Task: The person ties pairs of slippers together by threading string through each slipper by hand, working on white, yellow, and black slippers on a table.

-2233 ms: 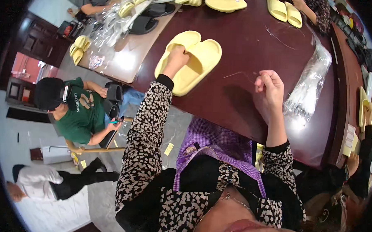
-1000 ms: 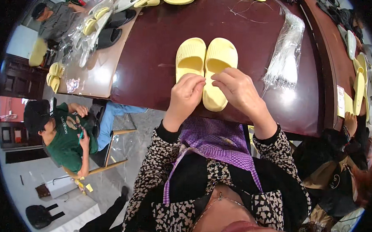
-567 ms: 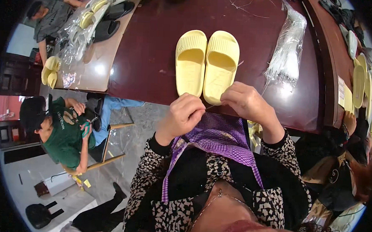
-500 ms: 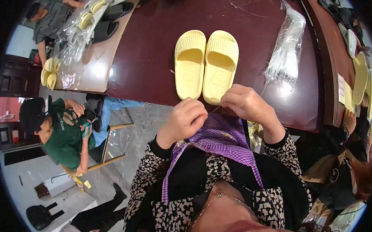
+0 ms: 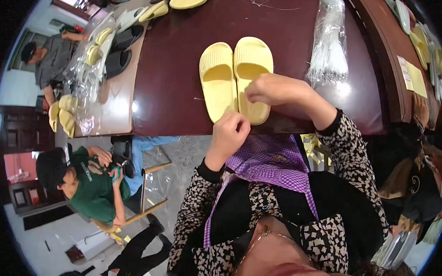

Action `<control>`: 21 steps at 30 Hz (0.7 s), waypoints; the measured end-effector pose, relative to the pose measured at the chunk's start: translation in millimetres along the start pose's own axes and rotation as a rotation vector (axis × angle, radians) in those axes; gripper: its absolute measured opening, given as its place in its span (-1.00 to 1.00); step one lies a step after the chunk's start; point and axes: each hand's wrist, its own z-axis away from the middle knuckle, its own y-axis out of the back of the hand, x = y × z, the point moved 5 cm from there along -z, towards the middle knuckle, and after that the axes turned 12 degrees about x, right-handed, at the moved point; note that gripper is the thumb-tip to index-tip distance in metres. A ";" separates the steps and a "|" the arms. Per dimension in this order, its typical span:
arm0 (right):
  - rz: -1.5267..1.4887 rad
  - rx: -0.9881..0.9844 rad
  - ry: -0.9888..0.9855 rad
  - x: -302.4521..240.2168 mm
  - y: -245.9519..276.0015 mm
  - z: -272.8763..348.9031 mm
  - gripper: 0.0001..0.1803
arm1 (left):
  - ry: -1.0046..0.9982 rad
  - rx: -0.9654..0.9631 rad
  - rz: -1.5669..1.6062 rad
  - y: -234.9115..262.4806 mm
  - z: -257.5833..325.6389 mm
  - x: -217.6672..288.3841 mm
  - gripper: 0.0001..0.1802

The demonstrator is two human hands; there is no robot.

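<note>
A pair of pale yellow slippers (image 5: 218, 92) lies side by side on a glossy dark-red worktop (image 5: 172, 76), heels toward a purple checked apron (image 5: 274, 162). The left hand (image 5: 229, 137) curls at the left slipper's heel, the right hand (image 5: 278, 89) over the right slipper; contact is unclear. To the right lies a plastic-wrapped bundle of thin white strands (image 5: 328, 46).

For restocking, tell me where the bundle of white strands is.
The bundle lies in the head view's upper right, on the dark red table, beyond the right hand.
</note>
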 end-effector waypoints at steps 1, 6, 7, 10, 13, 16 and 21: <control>0.007 0.014 -0.015 0.1 1.8 -1.5 -0.88 | 0.023 0.023 -0.056 -0.9 -5.8 -1.8 -0.93; 0.131 0.242 -0.106 -12.5 12.7 2.6 -0.85 | 0.100 0.056 -0.199 -6.6 -27.6 -9.0 -0.86; 0.106 0.340 -0.103 -16.3 15.8 5.2 -0.85 | 0.094 0.052 -0.195 -7.4 -31.5 -7.8 -0.86; 0.071 0.513 -0.116 -19.1 21.5 15.4 -0.84 | 0.125 0.072 -0.239 -7.2 -40.3 -6.9 -0.80; 0.045 0.656 -0.140 -14.4 34.2 26.6 -0.83 | 0.132 0.050 -0.274 -9.0 -44.0 -3.9 -0.80; 0.017 0.817 -0.331 5.0 57.8 27.4 -0.83 | 0.139 0.042 -0.295 -5.1 -42.8 -1.9 -0.80; 0.103 0.812 -0.452 53.7 69.6 0.9 -0.75 | 0.095 0.028 -0.276 -7.1 -45.3 3.2 -0.82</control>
